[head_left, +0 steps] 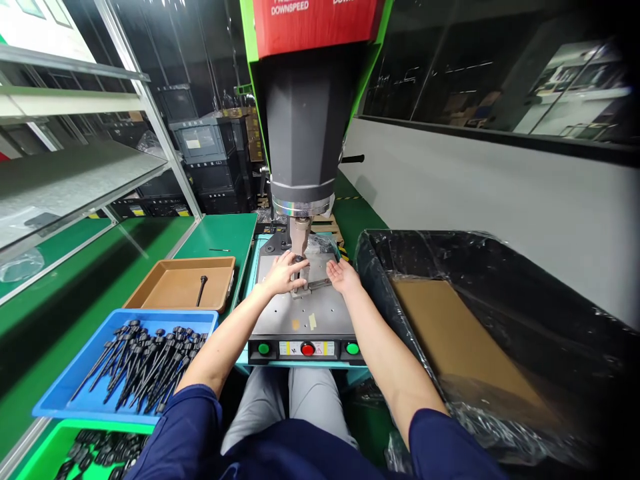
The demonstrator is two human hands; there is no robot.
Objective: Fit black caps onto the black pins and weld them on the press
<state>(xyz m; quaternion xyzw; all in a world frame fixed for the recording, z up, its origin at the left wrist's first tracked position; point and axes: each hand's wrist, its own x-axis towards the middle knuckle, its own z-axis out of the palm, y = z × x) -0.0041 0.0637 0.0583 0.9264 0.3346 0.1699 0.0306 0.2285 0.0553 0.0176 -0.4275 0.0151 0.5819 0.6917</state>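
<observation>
My left hand (286,275) is at a small metal fixture (303,288) under the press's metal horn (300,233). Its fingers curve around a small black cap-like part (299,259) at the top of the fixture, just below the horn tip; much of that part is hidden. To the right of the fixture, my right hand (343,275) hovers with its palm turned up and fingers loosely extended, holding nothing. Both hands are above the grey metal base plate (320,320) of the machine.
Green buttons (263,349) and a red button (308,349) line the front panel. At left, a brown tray (173,263) holds one black rod; a blue tray (75,393) holds many. A green tray (37,453) contains black parts. A plastic-lined bin (385,293) stands right.
</observation>
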